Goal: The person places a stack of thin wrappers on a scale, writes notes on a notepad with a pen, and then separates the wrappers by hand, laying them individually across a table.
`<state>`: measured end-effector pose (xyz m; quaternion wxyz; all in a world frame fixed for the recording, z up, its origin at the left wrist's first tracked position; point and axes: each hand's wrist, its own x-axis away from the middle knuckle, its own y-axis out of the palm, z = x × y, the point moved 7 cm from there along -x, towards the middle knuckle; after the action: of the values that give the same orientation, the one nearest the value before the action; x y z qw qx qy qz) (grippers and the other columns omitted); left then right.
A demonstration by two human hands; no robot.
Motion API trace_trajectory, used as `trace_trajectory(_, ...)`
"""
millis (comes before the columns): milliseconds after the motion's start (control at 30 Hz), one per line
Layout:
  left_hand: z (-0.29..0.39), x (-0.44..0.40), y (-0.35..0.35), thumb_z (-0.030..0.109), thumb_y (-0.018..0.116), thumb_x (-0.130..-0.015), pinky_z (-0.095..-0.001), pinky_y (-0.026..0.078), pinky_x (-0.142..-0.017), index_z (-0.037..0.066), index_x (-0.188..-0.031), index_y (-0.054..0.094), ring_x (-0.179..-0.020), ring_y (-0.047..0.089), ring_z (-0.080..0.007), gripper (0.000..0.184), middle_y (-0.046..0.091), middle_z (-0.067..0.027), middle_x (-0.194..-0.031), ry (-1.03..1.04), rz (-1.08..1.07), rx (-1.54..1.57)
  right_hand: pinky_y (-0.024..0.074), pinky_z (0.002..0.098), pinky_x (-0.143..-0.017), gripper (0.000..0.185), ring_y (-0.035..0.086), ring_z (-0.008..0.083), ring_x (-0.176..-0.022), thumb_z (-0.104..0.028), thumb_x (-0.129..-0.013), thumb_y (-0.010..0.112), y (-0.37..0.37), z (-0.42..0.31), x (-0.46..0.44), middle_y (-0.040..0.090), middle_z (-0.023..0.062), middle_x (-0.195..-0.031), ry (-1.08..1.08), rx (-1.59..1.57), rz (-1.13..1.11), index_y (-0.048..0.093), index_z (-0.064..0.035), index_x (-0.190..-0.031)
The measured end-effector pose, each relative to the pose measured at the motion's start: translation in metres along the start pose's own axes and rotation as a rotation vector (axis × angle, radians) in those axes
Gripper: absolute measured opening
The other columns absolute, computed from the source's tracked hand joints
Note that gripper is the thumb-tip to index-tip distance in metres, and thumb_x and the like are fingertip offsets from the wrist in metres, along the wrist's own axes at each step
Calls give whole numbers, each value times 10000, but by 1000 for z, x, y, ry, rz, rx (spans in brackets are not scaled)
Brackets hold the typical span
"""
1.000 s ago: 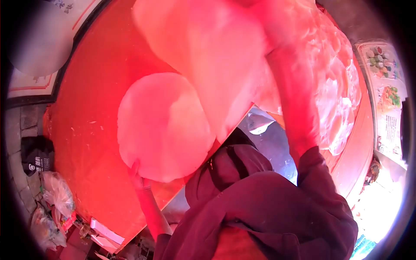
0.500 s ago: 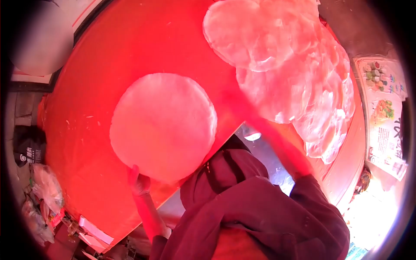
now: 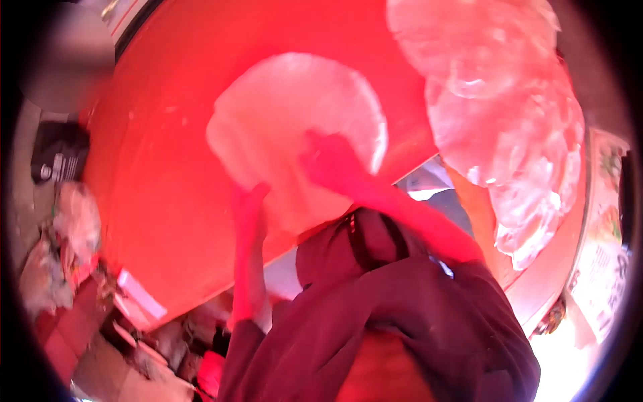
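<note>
A thin, pale, round flatbread [image 3: 295, 94] lies on the red tabletop [image 3: 167, 221], its lower part creased and drawn in between my hands. My left hand [image 3: 249, 208] is at its lower left edge, thumb raised on top and fingers closed around the edge, partly hidden. My right hand [image 3: 335, 164] reaches across from the right onto the flatbread. Its fingers are somewhat blurred but look spread over the surface. To the right, a heap of overlapping thin flatbreads [image 3: 502, 127] spreads along the table.
The table's near edge runs diagonally in front of my lap. At left are a black bag [image 3: 61, 153] and crumpled plastic bags [image 3: 77, 218]. A white strip [image 3: 142, 295] lies at the table's lower left corner. A printed sheet [image 3: 596, 248] is at far right.
My right hand has moved left from beside the heap onto the round flatbread. The flatbread has shifted a little right and become creased, with my left hand following its edge. The view has tilted.
</note>
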<state>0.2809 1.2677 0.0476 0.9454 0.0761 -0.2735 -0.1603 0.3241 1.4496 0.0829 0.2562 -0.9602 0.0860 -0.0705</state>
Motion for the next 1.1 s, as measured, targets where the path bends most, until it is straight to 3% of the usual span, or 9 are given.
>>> trace_trajectory(100, -2, -2, -6, 138, 642, -904, -446, 456, -1054, 0, -1441, 409, -1260, 539, -291, 601, 550, -134, -1363, -7, 36, -68, 544, 351, -683, 336, 670, 220, -812, -154, -836, 678, 25, -6, -3, 690, 118, -943, -61, 23, -64, 625, -7, -1133)
trace_trajectory(200, 0, 5, -23, 127, 643, -899, -445, 465, -1046, -1, -1443, 402, -1252, 546, -291, 609, 556, -137, -1351, -13, 79, -109, 544, 349, -671, 317, 667, 223, -799, -151, -845, 669, 9, 1, -5, 687, 117, -938, 23, -272, -134, 622, -5, -1123)
trace_trajectory(300, -1, 9, -37, 124, 644, -897, -445, 471, -1041, -1, -1444, 400, -1248, 549, -291, 612, 560, -138, -1345, -26, 101, -87, 544, 348, -660, 298, 664, 225, -787, -147, -855, 659, -66, 24, 0, 684, 116, -934, 155, -656, -101, 619, -3, -1113)
trace_trajectory(400, -3, 7, -46, 135, 644, -898, -447, 466, -1043, 0, -1441, 407, -1253, 544, -291, 608, 557, -135, -1351, -47, 79, 31, 543, 346, -648, 280, 661, 227, -774, -144, -865, 650, -185, 52, 14, 682, 116, -929, 206, -838, 84, 616, -1, -1103)
trace_trajectory(567, -11, 4, -53, 152, 644, -900, -450, 460, -1047, 2, -1435, 417, -1261, 536, -291, 600, 551, -129, -1362, -69, 61, 163, 543, 343, -629, 250, 656, 231, -753, -138, -881, 635, -362, 82, 23, 677, 114, -921, 157, -833, 457, 611, 3, -1086)
trace_trajectory(733, -14, 5, -49, 170, 644, -902, -453, 453, -1050, 4, -1430, 428, -1269, 528, -291, 593, 546, -123, -1373, -84, 33, 245, 543, 340, -609, 222, 652, 234, -732, -132, -897, 619, -470, 108, -32, 672, 113, -913, 38, -815, 580, 606, 6, -1069)
trace_trajectory(933, -15, 10, -49, 191, 644, -905, -456, 444, -1054, 6, -1423, 441, -1279, 518, -291, 586, 540, -116, -1386, -102, 0, 379, 542, 337, -586, 190, 646, 239, -706, -126, -917, 601, -570, 139, -120, 666, 111, -904, -73, -834, 655, 600, 11, -1049)
trace_trajectory(1100, -14, 14, -51, 208, 644, -907, -459, 438, -1057, 8, -1417, 452, -1287, 510, -291, 581, 534, -111, -1397, -158, -56, 563, 542, 334, -567, 167, 641, 242, -685, -120, -933, 585, -586, 232, -127, 661, 110, -896, 82, -668, 828, 595, 14, -1032)
